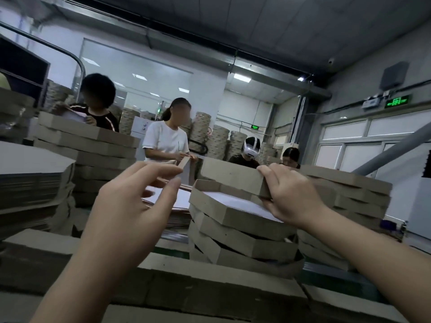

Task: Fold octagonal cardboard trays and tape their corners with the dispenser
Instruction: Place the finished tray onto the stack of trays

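Trays of grey-brown cardboard fill the bench, and the top tray (224, 212) lies slightly askew on a centre stack (240, 241), its white inside facing up. The right hand (291, 194) grips this tray at its far right wall: the fingers curl over the upper edge and the thumb presses from below. The left hand (130, 206) hangs in the air just left of the tray, apart from it, with fingers relaxed and spread, holding nothing.

To the right, just beside the centre stack, stands another pile of folded trays (349, 197). On the left lies a heap of flat blanks (35, 180), and behind it a taller far pile of trays (88, 143). More cardboard (186, 290) lies along the near edge.

Across the bench, a person in a white shirt (165, 141) stands handling a strip. A person in a dark top (102, 120) is at far left, and a person in a white headset (249, 148) sits at far right. A green exit sign (396, 101) glows on the right wall.
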A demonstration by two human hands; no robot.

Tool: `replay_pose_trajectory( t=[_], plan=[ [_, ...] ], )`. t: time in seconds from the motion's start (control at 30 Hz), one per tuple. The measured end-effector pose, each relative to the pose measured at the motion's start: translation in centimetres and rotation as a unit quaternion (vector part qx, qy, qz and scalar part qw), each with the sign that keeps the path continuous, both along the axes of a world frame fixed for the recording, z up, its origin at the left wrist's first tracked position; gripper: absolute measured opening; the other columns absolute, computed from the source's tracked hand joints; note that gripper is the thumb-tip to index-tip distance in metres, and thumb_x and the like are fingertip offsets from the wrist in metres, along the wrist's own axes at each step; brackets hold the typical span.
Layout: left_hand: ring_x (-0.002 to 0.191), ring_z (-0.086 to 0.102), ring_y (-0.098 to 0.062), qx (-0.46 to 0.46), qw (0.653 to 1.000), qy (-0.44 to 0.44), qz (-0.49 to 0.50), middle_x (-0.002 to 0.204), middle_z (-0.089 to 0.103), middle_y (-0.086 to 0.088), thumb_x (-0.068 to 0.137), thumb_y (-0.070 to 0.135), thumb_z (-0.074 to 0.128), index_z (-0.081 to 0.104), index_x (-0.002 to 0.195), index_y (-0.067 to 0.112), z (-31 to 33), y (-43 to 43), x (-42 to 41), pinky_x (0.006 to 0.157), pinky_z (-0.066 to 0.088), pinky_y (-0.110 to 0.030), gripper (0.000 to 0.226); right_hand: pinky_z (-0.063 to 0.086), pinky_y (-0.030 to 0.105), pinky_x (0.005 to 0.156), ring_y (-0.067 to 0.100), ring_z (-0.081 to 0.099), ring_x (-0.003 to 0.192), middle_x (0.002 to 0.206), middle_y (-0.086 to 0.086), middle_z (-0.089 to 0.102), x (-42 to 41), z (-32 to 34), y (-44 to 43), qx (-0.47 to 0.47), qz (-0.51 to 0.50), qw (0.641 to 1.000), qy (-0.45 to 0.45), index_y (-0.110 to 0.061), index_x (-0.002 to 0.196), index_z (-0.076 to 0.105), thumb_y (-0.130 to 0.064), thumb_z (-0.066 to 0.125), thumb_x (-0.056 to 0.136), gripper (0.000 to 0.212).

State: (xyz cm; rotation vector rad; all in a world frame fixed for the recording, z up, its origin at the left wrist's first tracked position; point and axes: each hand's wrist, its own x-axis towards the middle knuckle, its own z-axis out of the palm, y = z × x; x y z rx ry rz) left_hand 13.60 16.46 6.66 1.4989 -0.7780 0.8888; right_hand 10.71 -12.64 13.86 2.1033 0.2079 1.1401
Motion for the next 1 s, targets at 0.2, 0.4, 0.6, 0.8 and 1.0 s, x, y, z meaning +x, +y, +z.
replay_pose_trajectory(
  t=[0.2,0.4,0.6,0.8,1.0],
  plan=[
    [0.09,0.061,0.003,0.004,1.0,0.003,-0.002,0.09,0.064,0.022,0.09,0.032,0.061,0.073,0.099,0.028,-0.4,0.3,1.1,0.071,0.049,-0.012,0.016,0.052,0.037,0.054,0.035,0.063,0.075,0.092,0.018,0.062,5.0,-1.6,-2.0,-0.015,-0.018,0.999,0.034,0.005,0.117,0.056,-0.019,0.088,0.049,0.078],
    [0.091,0.06,0.004,0.007,1.0,-0.002,0.009,0.09,0.064,0.026,0.089,0.037,0.058,0.07,0.096,0.036,-0.4,0.9,1.0,0.075,0.049,-0.018,0.014,0.057,0.043,0.065,0.037,0.065,0.077,0.091,0.02,0.064,5.8,-2.9,-4.6,-0.011,-0.042,0.998,0.043,0.004,0.111,0.056,-0.014,0.086,0.054,0.067],
    [0.089,0.061,0.004,0.0,1.0,0.001,0.011,0.083,0.065,0.025,0.089,0.034,0.061,0.072,0.096,0.033,-0.2,1.2,0.9,0.075,0.049,-0.018,0.014,0.05,0.043,0.065,0.033,0.064,0.07,0.088,0.019,0.066,5.7,-3.9,-6.0,-0.003,-0.096,0.995,0.015,0.004,0.106,0.054,-0.019,0.089,0.049,0.071],
    [0.088,0.06,0.004,0.02,1.0,0.008,0.011,0.095,0.06,0.032,0.092,0.045,0.057,0.07,0.093,0.037,-0.2,1.1,0.8,0.063,0.053,-0.023,0.015,0.046,0.035,0.034,0.034,0.065,0.082,0.094,0.019,0.063,6.0,-5.0,-5.7,0.086,-0.117,0.987,0.072,0.006,0.109,0.058,-0.01,0.09,0.051,0.068],
    [0.084,0.062,0.002,0.029,0.999,0.006,0.019,0.086,0.064,0.025,0.08,0.043,0.052,0.069,0.09,0.038,-0.2,1.3,1.0,0.061,0.055,-0.029,0.021,0.035,0.026,0.099,0.024,0.041,0.126,0.139,0.01,0.041,5.7,-3.9,-7.3,0.167,-0.061,0.966,0.19,-0.009,0.142,0.033,-0.025,0.065,0.086,0.067]
  ],
)
